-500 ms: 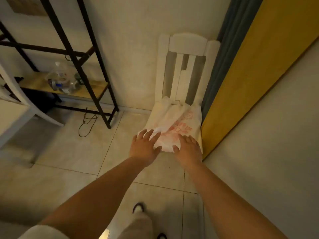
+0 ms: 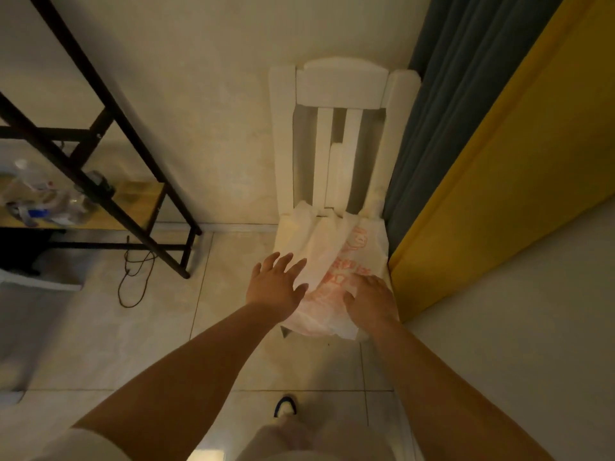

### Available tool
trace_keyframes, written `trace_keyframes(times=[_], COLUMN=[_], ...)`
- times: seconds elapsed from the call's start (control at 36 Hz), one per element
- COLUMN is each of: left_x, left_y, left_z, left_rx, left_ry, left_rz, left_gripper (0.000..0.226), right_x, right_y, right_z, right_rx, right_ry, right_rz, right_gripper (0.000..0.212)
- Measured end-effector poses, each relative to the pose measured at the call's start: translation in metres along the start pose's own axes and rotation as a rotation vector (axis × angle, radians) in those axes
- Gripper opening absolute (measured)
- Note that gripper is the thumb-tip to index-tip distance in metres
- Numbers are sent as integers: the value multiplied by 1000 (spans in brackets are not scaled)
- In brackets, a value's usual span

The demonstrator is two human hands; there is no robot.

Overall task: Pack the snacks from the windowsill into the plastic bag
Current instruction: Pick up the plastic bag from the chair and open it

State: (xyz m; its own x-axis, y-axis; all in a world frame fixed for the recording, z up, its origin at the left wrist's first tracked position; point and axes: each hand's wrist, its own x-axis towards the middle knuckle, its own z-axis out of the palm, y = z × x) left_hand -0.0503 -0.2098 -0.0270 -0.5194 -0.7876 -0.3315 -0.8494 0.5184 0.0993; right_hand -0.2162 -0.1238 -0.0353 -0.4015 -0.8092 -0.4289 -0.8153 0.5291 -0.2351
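Bag [image 2: 346, 257] flat on white chair [image 2: 342, 81], frame centre; tiled floor [image 2: 133, 344]. Left hand [image 2: 274, 286] spread flat, right hand [image 2: 369, 299] pinching bag.

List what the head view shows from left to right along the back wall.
Clear plastic bottles on the wooden shelf → black metal shelf frame → white wooden slatted chair holding the white plastic bag with red print → grey-blue curtain → yellow panel.

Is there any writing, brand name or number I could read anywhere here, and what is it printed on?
Plastic bag on the white chair: red print and a round cartoon logo, too blurred to read.
Bottles on the shelf: blue labels, too small to read.
Nothing else shows text.
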Motion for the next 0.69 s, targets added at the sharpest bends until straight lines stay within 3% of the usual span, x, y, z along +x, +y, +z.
trace_keyframes(times=[0.25,0.69], left_x=[99,290], left_y=[8,60], left_z=[-3,33], left_rx=[-22,-127], left_ry=[-64,-200], left_rz=[-15,-66], left_gripper=[57,56], right_x=[91,286], right_y=[16,69], right_z=[-15,-22], right_rx=[42,29], right_ry=[-29,-224], right_rz=[54,103], right_gripper=[46,51])
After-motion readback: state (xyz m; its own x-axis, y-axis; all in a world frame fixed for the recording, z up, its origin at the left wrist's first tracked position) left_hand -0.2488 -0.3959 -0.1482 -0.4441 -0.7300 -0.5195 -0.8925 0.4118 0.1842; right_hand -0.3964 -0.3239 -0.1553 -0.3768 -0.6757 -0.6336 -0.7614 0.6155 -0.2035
